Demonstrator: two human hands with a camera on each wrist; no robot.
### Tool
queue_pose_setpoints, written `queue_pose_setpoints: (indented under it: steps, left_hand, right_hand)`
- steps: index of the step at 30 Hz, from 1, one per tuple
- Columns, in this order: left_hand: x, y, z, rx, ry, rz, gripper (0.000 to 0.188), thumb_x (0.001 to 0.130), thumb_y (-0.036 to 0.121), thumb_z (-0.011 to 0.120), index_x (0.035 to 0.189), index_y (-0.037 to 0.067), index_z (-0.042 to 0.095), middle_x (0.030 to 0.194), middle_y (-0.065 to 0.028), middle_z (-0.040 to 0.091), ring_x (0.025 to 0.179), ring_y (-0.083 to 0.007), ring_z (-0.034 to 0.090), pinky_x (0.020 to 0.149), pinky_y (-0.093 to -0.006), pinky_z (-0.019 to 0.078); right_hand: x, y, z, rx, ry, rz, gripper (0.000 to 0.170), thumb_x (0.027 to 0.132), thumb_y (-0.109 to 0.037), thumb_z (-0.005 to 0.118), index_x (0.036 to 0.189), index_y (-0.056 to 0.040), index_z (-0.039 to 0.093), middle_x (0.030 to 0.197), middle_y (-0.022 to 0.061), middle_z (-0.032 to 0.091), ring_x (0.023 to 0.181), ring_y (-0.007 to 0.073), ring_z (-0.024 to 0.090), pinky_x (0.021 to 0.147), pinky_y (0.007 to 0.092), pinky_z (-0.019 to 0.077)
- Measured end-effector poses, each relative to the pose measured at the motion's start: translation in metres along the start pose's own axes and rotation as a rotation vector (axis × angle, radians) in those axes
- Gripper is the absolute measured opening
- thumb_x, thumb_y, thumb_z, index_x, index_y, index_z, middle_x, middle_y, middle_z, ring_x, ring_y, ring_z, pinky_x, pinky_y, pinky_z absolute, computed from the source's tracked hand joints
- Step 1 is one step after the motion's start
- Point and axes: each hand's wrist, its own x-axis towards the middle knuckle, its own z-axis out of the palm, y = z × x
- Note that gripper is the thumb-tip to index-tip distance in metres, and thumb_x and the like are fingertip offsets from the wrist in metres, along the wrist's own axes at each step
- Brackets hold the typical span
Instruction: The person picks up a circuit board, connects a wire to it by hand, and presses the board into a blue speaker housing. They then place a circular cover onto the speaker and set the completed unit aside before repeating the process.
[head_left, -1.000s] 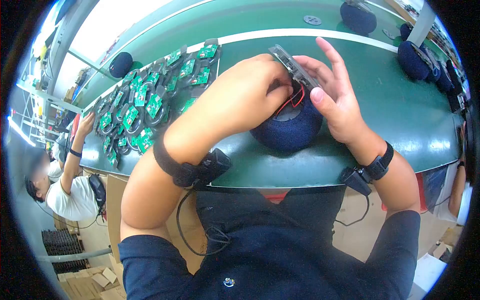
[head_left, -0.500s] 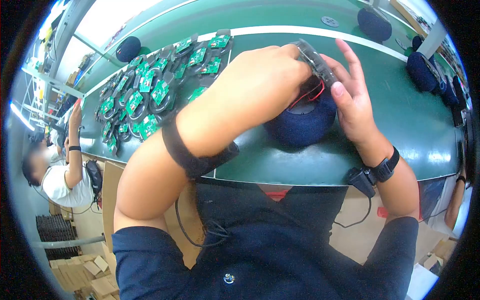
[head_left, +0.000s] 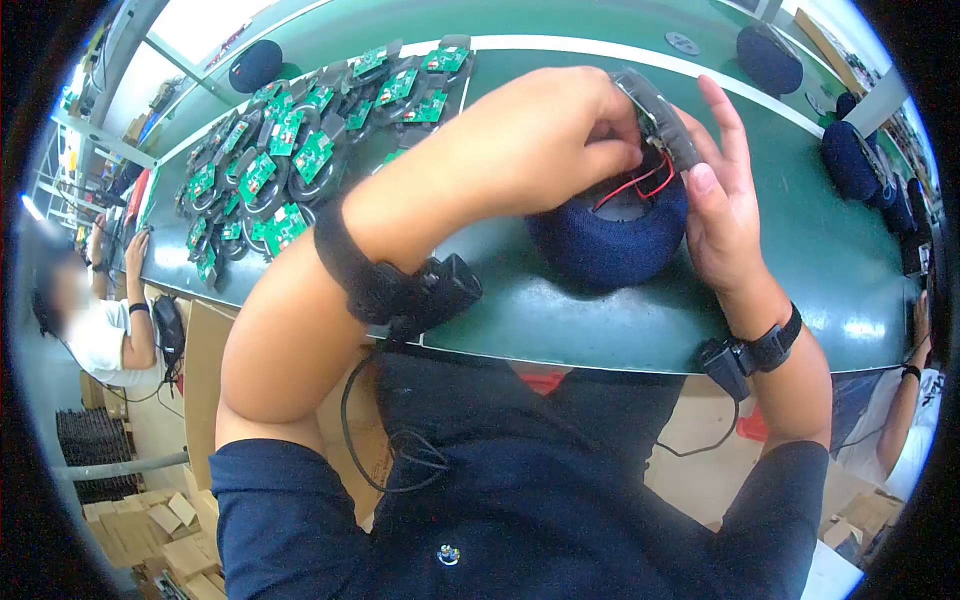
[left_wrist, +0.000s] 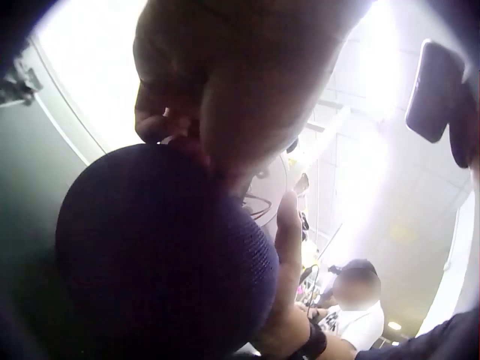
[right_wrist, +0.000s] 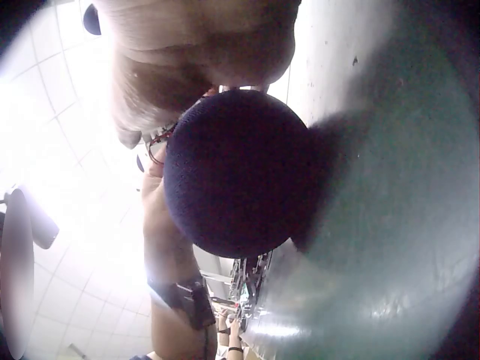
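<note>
A round dark blue fabric-covered speaker (head_left: 612, 243) sits on the green table with its opening upward. Above that opening a dark round plate (head_left: 668, 122) stands tilted, its component side towards my left hand (head_left: 560, 135). Red wires (head_left: 652, 186) loop between the plate and the speaker's inside. My left hand's curled fingers and thumb pinch at the wires beside the plate; the exact grip is hidden. On the far side, my right hand (head_left: 732, 205) holds the plate between thumb and fingers, with one finger raised. In both wrist views the speaker (left_wrist: 161, 247) (right_wrist: 236, 176) covers much of the work.
Many black parts with green circuit boards (head_left: 285, 135) are heaped on the table at left. More round speakers (head_left: 850, 160) stand at the right, and others (head_left: 770, 60) are beyond the white strip. Another person (head_left: 105, 330) sits at far left.
In the head view, the hands, plate and speaker have shifted right. The plate has turned to stand steeper. Both hands stay at the plate and wires.
</note>
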Motion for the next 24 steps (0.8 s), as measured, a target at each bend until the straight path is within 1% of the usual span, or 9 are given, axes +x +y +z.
queue_pose_setpoints:
  steps: [1,2,5,9,12,17,19,21,24]
  left_hand:
    - [0.001,0.002,-0.002,-0.144,-0.066,-0.141,0.017,0.091,0.016,0.068,0.095,0.000,0.071,0.093,-0.0171,0.069,0.086,-0.0293,0.067,0.079,-0.0374,0.0532]
    - [0.000,-0.008,0.005,-0.100,0.056,-0.028,0.018,0.094,0.017,0.067,0.097,-0.001,0.069,0.087,-0.0172,0.069,0.081,-0.0267,0.067,0.077,-0.0366,0.0527]
    - [0.002,-0.013,0.009,-0.079,0.084,0.044,0.019,0.094,0.016,0.066,0.100,-0.002,0.068,0.086,-0.0165,0.069,0.080,-0.0266,0.067,0.078,-0.0369,0.0529]
    - [0.001,-0.020,0.001,-0.120,0.071,0.010,0.020,0.092,0.016,0.067,0.101,-0.001,0.067,0.092,-0.0162,0.068,0.085,-0.0273,0.067,0.080,-0.0367,0.0532]
    - [-0.012,-0.019,-0.011,0.090,0.004,0.139,0.024,0.081,0.012,0.070,0.103,0.003,0.065,0.103,-0.0153,0.064,0.099,-0.0308,0.064,0.086,-0.0373,0.0527]
    - [-0.019,-0.002,-0.002,0.162,0.062,0.126,0.020,0.082,0.011,0.069,0.100,0.004,0.066,0.104,-0.0137,0.061,0.103,-0.0341,0.062,0.091,-0.0405,0.0508]
    - [-0.017,0.000,0.002,0.306,0.072,0.102,0.018,0.083,0.011,0.069,0.099,0.004,0.065,0.106,-0.0136,0.061,0.104,-0.0337,0.061,0.091,-0.0407,0.0505]
    - [-0.015,-0.002,0.005,0.294,0.091,0.102,0.015,0.083,0.012,0.068,0.096,0.004,0.066,0.107,-0.0138,0.061,0.105,-0.0333,0.061,0.091,-0.0409,0.0503]
    - [-0.013,-0.006,0.005,0.064,0.115,0.099,0.012,0.083,0.013,0.068,0.091,0.004,0.066,0.106,-0.0142,0.061,0.104,-0.0331,0.061,0.092,-0.0409,0.0501]
  right_hand:
    - [0.000,0.000,0.000,-0.006,0.000,-0.005,0.093,0.091,-0.030,0.073,0.158,-0.0056,0.013,0.143,0.0232,0.048,0.135,0.0318,0.047,0.117,0.0441,0.0322]
    - [0.000,0.000,0.000,-0.013,-0.008,-0.002,0.093,0.091,-0.030,0.073,0.158,-0.0056,0.013,0.143,0.0232,0.048,0.135,0.0318,0.047,0.117,0.0441,0.0322]
    - [0.001,-0.001,0.000,-0.024,-0.001,0.007,0.095,0.090,-0.030,0.075,0.158,-0.0052,0.014,0.143,0.0230,0.048,0.136,0.0320,0.047,0.117,0.0445,0.0315]
    - [0.002,0.001,-0.001,0.001,0.013,0.010,0.099,0.088,-0.033,0.078,0.158,-0.0056,0.014,0.143,0.0228,0.049,0.136,0.0318,0.047,0.118,0.0447,0.0307]
    - [0.003,0.001,-0.001,-0.001,0.005,0.019,0.102,0.086,-0.034,0.079,0.158,-0.0060,0.013,0.143,0.0227,0.049,0.136,0.0319,0.046,0.118,0.0446,0.0306]
    - [-0.001,-0.002,0.000,0.011,0.003,0.038,0.101,0.087,-0.034,0.079,0.158,-0.0061,0.013,0.143,0.0222,0.049,0.136,0.0316,0.046,0.118,0.0443,0.0315]
    - [0.000,-0.003,-0.001,0.003,0.003,0.037,0.100,0.087,-0.034,0.079,0.158,-0.0060,0.014,0.143,0.0220,0.049,0.136,0.0315,0.047,0.118,0.0441,0.0320]
    - [0.001,-0.001,-0.002,-0.010,0.016,0.042,0.100,0.087,-0.034,0.079,0.158,-0.0062,0.015,0.143,0.0218,0.049,0.136,0.0313,0.047,0.117,0.0437,0.0331]
    - [0.000,-0.002,0.000,-0.001,0.035,0.040,0.100,0.086,-0.034,0.080,0.158,-0.0060,0.016,0.143,0.0217,0.049,0.136,0.0310,0.047,0.117,0.0436,0.0336]
